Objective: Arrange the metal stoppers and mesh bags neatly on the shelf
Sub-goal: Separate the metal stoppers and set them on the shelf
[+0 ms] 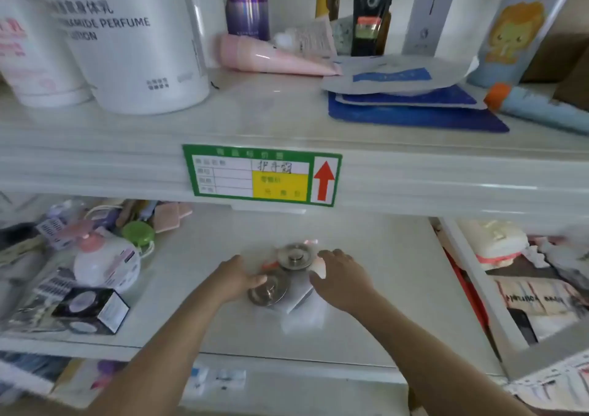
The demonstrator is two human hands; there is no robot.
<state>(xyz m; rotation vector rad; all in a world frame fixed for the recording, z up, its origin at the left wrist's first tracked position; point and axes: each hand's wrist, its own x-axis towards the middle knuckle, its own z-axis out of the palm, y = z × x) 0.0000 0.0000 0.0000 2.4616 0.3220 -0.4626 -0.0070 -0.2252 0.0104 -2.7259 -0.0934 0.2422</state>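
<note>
Both hands reach into the lower shelf (366,288), near its middle. The left hand (234,278) rests against the left edge of the near metal stopper (267,289), fingertips touching its rim; its grip is loose, fingers slightly curled, not clamped around the disc. The right hand (342,277) hovers palm down with fingers spread apart, just right of the far metal stopper (294,256) and over pale, translucent mesh bags (302,313) lying flat under and near the stoppers. The two stoppers sit close together, the far one slightly right of the near one. Left on the same shelf stand a pink-capped pump bottle (105,264) and a dark box (92,310). A green price label (261,175) hangs on the upper shelf's front edge.
</note>
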